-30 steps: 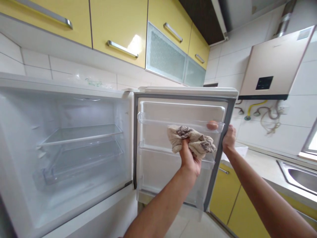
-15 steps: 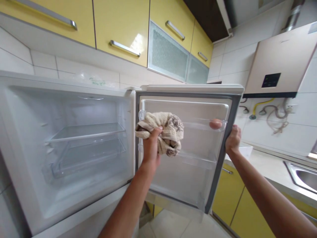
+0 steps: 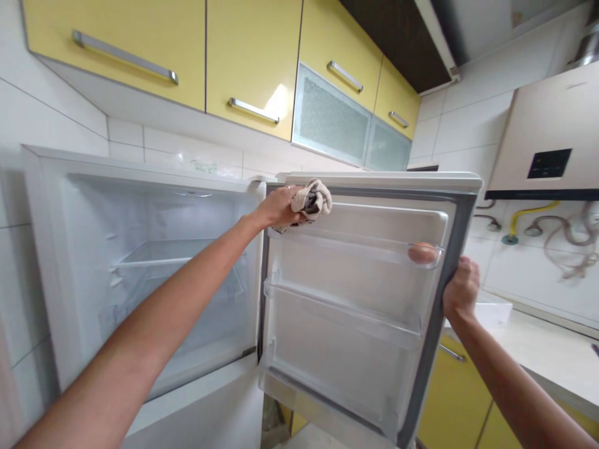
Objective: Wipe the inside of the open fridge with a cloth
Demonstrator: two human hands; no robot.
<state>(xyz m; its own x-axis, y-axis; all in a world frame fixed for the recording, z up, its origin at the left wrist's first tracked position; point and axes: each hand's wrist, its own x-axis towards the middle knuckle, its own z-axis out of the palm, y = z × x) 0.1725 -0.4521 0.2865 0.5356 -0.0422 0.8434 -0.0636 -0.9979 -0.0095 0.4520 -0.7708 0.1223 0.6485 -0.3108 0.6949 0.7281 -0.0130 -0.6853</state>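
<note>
My left hand (image 3: 279,206) is closed on a bunched beige cloth (image 3: 312,199) with dark patches, pressed against the upper left inner corner of the open fridge door (image 3: 355,324). My right hand (image 3: 461,288) grips the door's outer right edge, with the thumb showing through the clear upper door shelf (image 3: 355,246). The door's inner liner is white with two clear shelves that hold nothing. To the left, the open fridge compartment (image 3: 154,274) shows bare glass shelves and a clear drawer.
Yellow wall cabinets (image 3: 253,56) with metal handles hang above the fridge. A beige water heater (image 3: 547,143) with pipes is mounted at the right. A pale countertop (image 3: 552,355) over yellow base cabinets runs at the lower right.
My left hand has carried the cloth up and left, from the middle of the door's inner face to its top left corner. My right hand stays on the door edge.
</note>
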